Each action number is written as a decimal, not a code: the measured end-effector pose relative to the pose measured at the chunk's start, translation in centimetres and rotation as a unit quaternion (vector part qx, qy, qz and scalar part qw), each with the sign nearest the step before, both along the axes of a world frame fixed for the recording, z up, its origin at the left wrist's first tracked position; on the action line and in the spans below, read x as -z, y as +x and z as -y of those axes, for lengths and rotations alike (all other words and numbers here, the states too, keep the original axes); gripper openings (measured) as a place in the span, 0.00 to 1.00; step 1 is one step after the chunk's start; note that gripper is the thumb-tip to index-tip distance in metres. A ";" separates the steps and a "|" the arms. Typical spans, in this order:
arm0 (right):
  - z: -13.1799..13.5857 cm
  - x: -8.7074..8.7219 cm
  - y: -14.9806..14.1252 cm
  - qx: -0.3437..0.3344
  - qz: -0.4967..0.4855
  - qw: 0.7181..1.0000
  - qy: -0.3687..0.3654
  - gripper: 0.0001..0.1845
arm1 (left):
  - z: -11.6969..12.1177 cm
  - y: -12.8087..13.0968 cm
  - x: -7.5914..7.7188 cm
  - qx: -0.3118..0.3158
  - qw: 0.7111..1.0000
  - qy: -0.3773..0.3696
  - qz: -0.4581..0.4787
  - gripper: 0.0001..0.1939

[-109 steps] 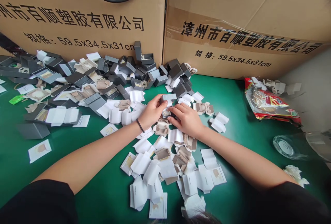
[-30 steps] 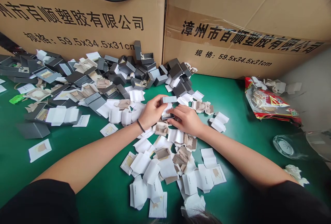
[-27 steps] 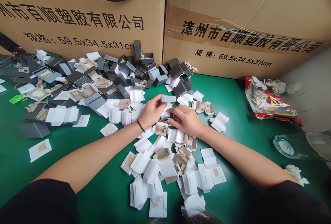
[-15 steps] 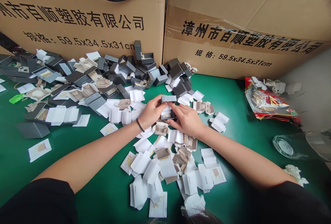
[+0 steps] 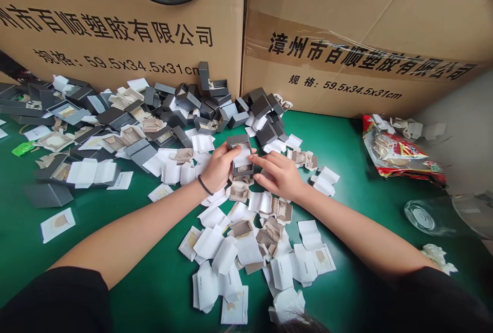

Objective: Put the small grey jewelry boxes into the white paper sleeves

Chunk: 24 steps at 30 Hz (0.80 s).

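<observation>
My left hand grips a small dark grey hinged box, its lid raised at the far side and its thumb over the inside. A white paper insert lies in the opened box. From the right, my right hand reaches over with its index fingertip at the insert's edge; the other fingers are bent loosely and apart, apparently holding nothing. Torn white and grey card inserts lie scattered on the green table below both hands.
Dark grey boxes, many open, are heaped with paper pieces at the back left. Two large cardboard cartons stand behind. To the right lie a red food packet, a clear plastic cup and crumpled tissue.
The box has shifted slightly left and turned so its open inside shows more. My right hand has drawn back from its side, leaving the index fingertip at the white insert.
</observation>
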State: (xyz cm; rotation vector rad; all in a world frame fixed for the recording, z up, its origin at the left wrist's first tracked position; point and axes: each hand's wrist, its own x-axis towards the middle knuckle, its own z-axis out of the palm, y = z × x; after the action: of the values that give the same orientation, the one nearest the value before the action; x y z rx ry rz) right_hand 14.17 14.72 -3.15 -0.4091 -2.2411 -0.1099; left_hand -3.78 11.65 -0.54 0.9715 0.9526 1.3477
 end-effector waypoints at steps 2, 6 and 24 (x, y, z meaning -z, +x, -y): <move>-0.1 -0.1 0.1 0.012 -0.033 0.999 0.005 0.14 | -0.1 0.0 -0.4 -0.034 0.998 -0.025 0.036 0.13; -0.2 0.1 -0.1 0.108 0.038 0.993 -0.041 0.22 | -0.6 -0.3 -0.4 -0.061 0.993 -0.045 0.085 0.13; 0.1 0.2 0.0 0.255 0.158 0.954 -0.011 0.17 | -0.7 -0.5 -0.2 -0.057 0.988 -0.061 0.130 0.13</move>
State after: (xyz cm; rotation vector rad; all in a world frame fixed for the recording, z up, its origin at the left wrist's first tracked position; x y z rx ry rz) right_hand 14.15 14.59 -3.35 -1.0403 -2.3948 -0.4471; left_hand -4.29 12.36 -0.32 0.6377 0.8881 1.4540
